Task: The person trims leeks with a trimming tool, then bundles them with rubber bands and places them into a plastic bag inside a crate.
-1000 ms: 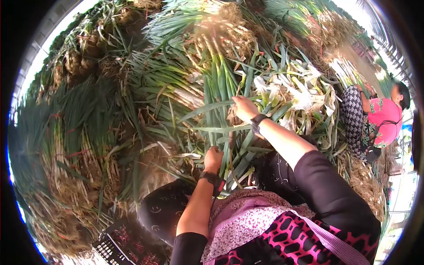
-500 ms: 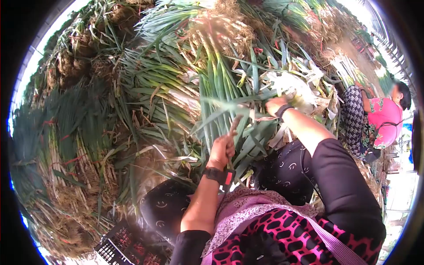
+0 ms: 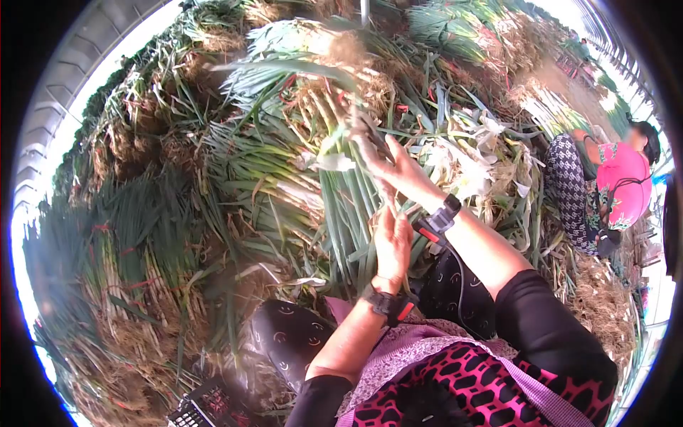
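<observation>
Left grip: left hand [image 3: 393,242], fingers partly curled; a thin brownish stem shows at the tips, but whether it is held cannot be told.
Right grip: right hand [image 3: 404,171], motion-blurred, fingers stretched toward eleven o'clock; opening and hold cannot be told.
Change: right hand has left the pale peelings [image 3: 477,156], now at its three o'clock, and closed in above the left; the handling now appears two-handed.
Green-onion stalks [image 3: 345,220]: at the left hand's ten o'clock; long, smooth, tubular, green.
Loose leaf [image 3: 284,66]: ten to eleven o'clock of the right hand; flat, strap-like, blurred.
Peelings: papery, curled, whitish.
Tied bundles [image 3: 135,267]: nine o'clock; fibrous brown roots, red ties.
</observation>
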A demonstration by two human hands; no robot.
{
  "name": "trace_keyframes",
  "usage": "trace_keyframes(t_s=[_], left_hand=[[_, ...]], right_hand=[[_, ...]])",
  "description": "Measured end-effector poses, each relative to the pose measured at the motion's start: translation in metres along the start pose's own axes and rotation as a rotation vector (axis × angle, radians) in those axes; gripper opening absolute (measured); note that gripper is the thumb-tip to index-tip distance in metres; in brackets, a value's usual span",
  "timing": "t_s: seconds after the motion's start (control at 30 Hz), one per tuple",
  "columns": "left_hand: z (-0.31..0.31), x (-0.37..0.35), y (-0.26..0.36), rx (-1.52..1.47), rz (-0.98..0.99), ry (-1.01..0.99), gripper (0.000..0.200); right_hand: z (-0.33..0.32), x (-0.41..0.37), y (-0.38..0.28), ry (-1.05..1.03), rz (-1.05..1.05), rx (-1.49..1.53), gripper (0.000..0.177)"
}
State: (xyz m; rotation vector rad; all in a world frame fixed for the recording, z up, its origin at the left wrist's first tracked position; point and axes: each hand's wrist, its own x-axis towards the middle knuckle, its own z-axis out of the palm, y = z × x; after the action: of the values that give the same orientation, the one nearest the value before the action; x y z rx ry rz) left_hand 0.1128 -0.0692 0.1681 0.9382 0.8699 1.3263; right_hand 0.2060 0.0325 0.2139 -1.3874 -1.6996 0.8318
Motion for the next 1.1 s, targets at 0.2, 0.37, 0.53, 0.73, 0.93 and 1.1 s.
trace_keyframes(t_s=[0.2, 0.37, 0.53, 0.73, 0.93, 1.1], left_hand=[[0.013, 0.006, -0.043, 0.341, 0.226, 0.038, 0.04], [0.008, 0.021, -0.053, 0.439, 0.013, -0.088, 0.039], [-0.084, 0.133, -0.076, 0.868, 0.163, 0.136, 0.033], [-0.17, 0.275, -0.097, 1.128, -0.078, 0.298, 0.052], [-0.218, 0.366, -0.133, 1.006, -0.236, 0.469, 0.066], [-0.218, 0.368, -0.134, 1.09, -0.247, 0.452, 0.05]], right_hand=[[-0.009, 0.011, -0.008, -0.106, 0.204, -0.606, 0.082], [-0.042, 0.038, 0.058, -0.336, 0.489, 0.282, 0.023], [-0.093, 0.039, 0.073, -0.124, 0.402, 0.942, 0.027], [-0.041, 0.004, 0.04, -0.062, 0.313, 1.165, 0.047], [-0.04, 0.013, 0.044, 0.068, 0.315, 0.887, 0.058], [-0.044, 0.033, 0.066, 0.025, 0.282, 0.755, 0.069]])
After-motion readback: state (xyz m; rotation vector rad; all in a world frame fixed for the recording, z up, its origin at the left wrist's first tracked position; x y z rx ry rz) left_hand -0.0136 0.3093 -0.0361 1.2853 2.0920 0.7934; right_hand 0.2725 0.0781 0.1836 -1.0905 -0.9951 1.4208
